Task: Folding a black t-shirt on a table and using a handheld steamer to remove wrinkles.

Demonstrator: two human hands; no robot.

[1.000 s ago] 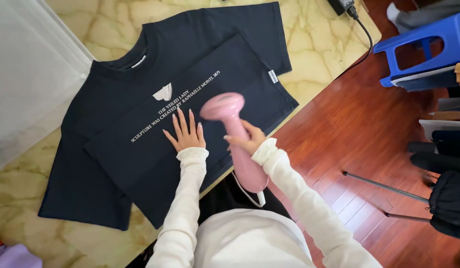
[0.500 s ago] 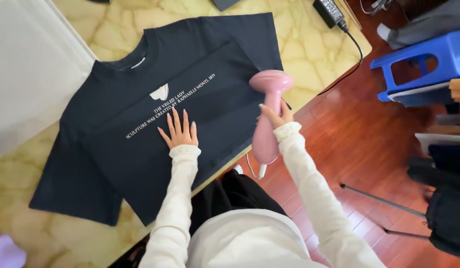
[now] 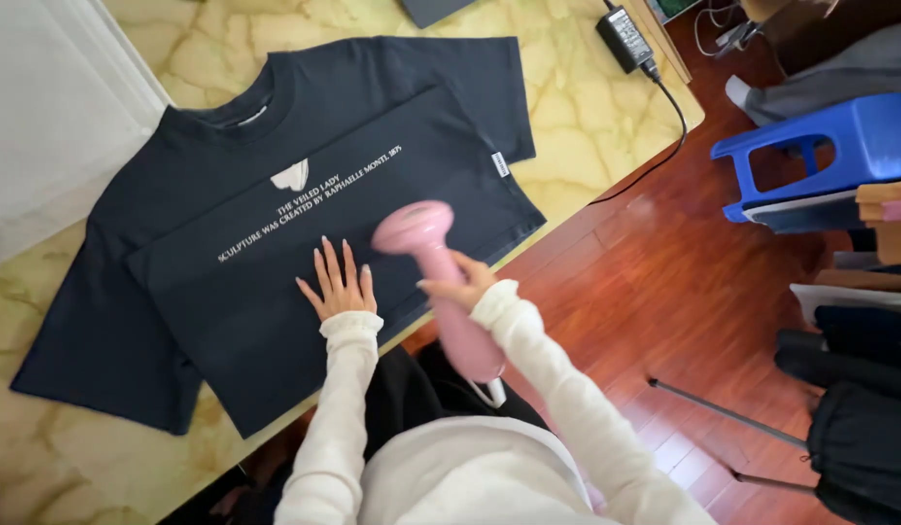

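A black T-shirt (image 3: 227,224) with small white print lies spread flat on a yellow marble-patterned table (image 3: 577,117). My left hand (image 3: 339,282) rests flat on the shirt's lower front, fingers spread. My right hand (image 3: 460,289) grips the handle of a pink handheld garment steamer (image 3: 436,282). The steamer's head sits over the shirt near its right hem, just right of my left hand. A white cord end hangs from the steamer's base.
A black power adapter (image 3: 625,34) with its cable lies at the table's far right edge. Right of the table is red wooden floor, with a blue plastic stool (image 3: 820,156), stacked items and dark clothing (image 3: 859,428). A white surface (image 3: 52,117) borders the table's left.
My right hand has brought the steamer from beyond the shirt's right edge back left over the shirt, close to my left hand. The left hand stays pressed on the shirt.
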